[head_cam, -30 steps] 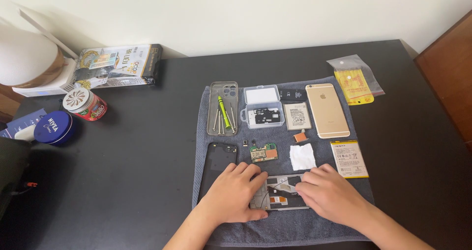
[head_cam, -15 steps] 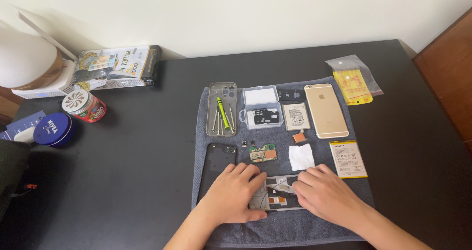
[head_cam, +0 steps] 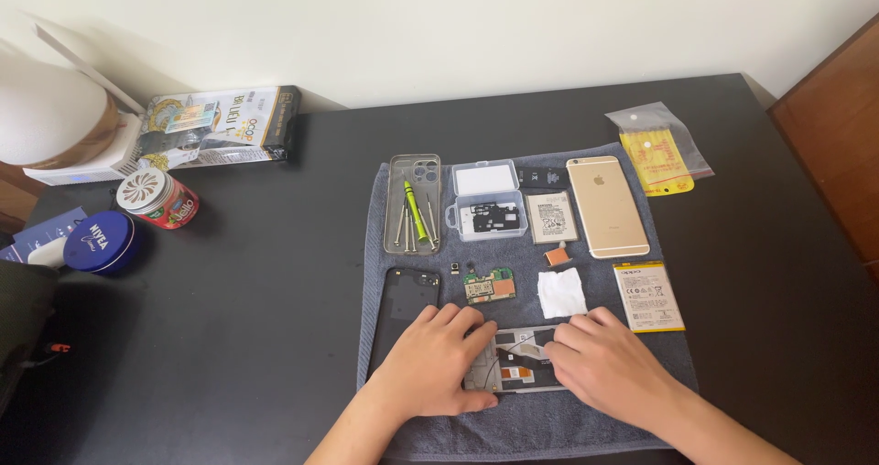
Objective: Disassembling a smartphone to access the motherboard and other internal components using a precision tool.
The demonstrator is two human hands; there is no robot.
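A matte black rectangular worktop (head_cam: 256, 337) is set against a plain cream wall (head_cam: 458, 26) across the top; reddish-brown wooden furniture (head_cam: 838, 145) is seen at right.

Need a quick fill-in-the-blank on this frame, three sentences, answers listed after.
1. Both hands, left and right, rest on the opened ____ frame.
2. The green screwdriver lies in a clear phone ____.
3. The whole repair layout sits on a grey ____ on the black table.

Missing words: phone; case; towel
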